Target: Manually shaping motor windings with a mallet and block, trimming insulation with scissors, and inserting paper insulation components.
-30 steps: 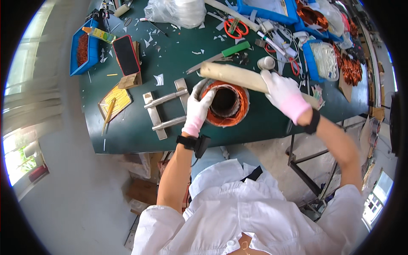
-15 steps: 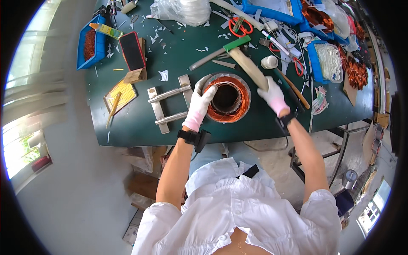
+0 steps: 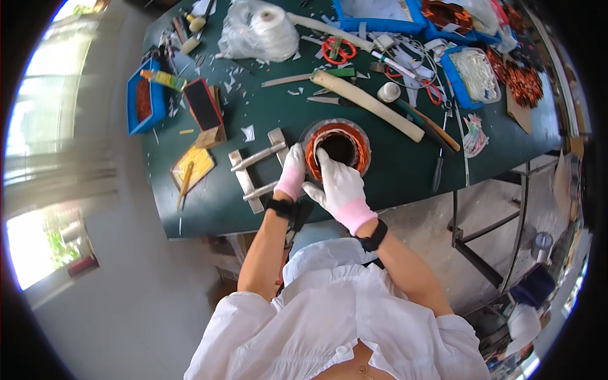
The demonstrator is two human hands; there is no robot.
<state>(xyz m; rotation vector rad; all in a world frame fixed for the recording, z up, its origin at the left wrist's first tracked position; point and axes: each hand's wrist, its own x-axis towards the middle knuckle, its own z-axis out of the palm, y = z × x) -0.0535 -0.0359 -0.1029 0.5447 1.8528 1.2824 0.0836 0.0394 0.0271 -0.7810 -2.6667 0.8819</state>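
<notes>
A stator (image 3: 362, 149), a ring wound with copper wire around a dark bore, stands on the green table in front of me. My left hand (image 3: 294, 168), in a white glove with a pink cuff, holds its left side. Over its near side lies my right hand (image 3: 342, 185), gloved the same way. Its fingers reach over the coils to the bore, and its thumb is spread to the left; the fingertips are partly hidden. Beyond the stator, a pale stick-shaped mallet (image 3: 373, 107) lies on the table, clear of both hands.
A metal frame with two rods (image 3: 259, 157) lies left of the stator. Farther left are a phone (image 3: 202, 104) and a yellow pad (image 3: 193, 168). Red-handled scissors (image 3: 339, 50), a white spool (image 3: 273, 24), a screwdriver (image 3: 437, 174) and blue bins (image 3: 465, 101) sit at the back and right.
My right hand has let go of the pale mallet, now lying on the table, and has moved left onto the stator. My left hand has shifted lower along the stator's side. The view has swung slightly.
</notes>
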